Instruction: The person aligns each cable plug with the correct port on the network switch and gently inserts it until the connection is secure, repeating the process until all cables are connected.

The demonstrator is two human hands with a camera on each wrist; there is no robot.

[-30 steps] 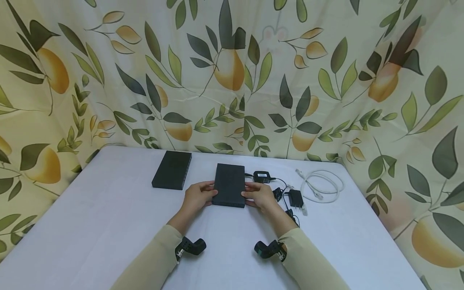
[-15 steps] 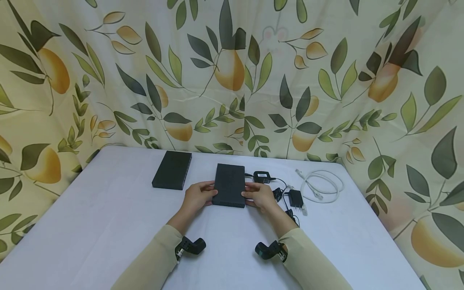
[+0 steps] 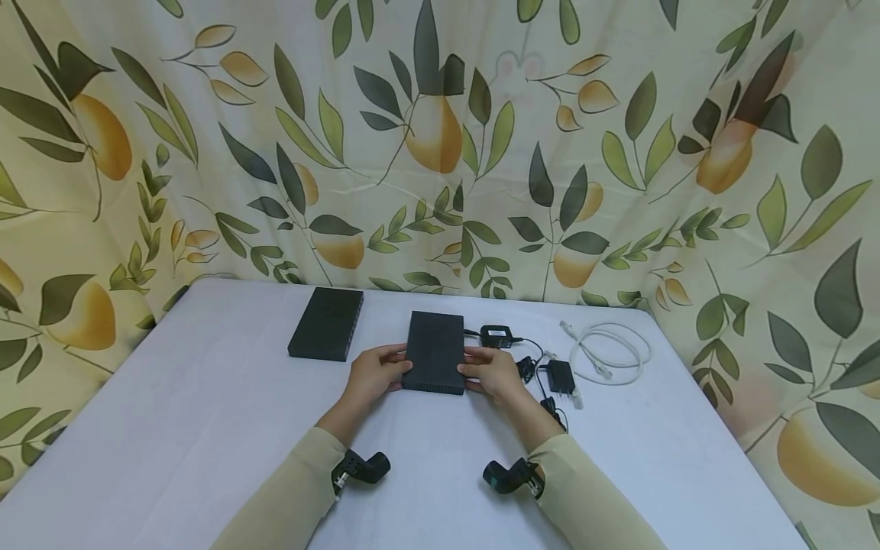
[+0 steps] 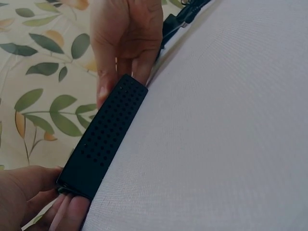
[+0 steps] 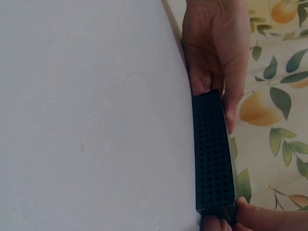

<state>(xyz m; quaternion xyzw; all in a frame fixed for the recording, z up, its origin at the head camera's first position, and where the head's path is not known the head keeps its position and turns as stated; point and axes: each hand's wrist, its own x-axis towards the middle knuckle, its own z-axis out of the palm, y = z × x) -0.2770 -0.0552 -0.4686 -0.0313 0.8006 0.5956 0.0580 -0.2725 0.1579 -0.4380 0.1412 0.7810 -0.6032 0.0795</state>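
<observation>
Both hands hold a flat black network switch (image 3: 435, 351) near the middle of the table, one at each side. My left hand (image 3: 373, 373) grips its left edge, thumb on the top face and fingers lower down. On the opposite edge, my right hand (image 3: 496, 372) grips it the same way. The perforated end of the switch (image 4: 108, 127) faces the wrist cameras, close over the white cloth. In the right wrist view, fingers of my right hand (image 5: 262, 216) reach under its near corner. A second, similar black box (image 3: 326, 324) lies to the left, beyond my left hand.
Right of the switch lie a black power adapter (image 3: 496, 335) and a second plug adapter (image 3: 561, 376) with black cords. A coiled whitish network cable (image 3: 605, 373) lies farther right. A fruit-patterned curtain (image 3: 440, 229) hangs behind the white-covered table (image 3: 206, 412).
</observation>
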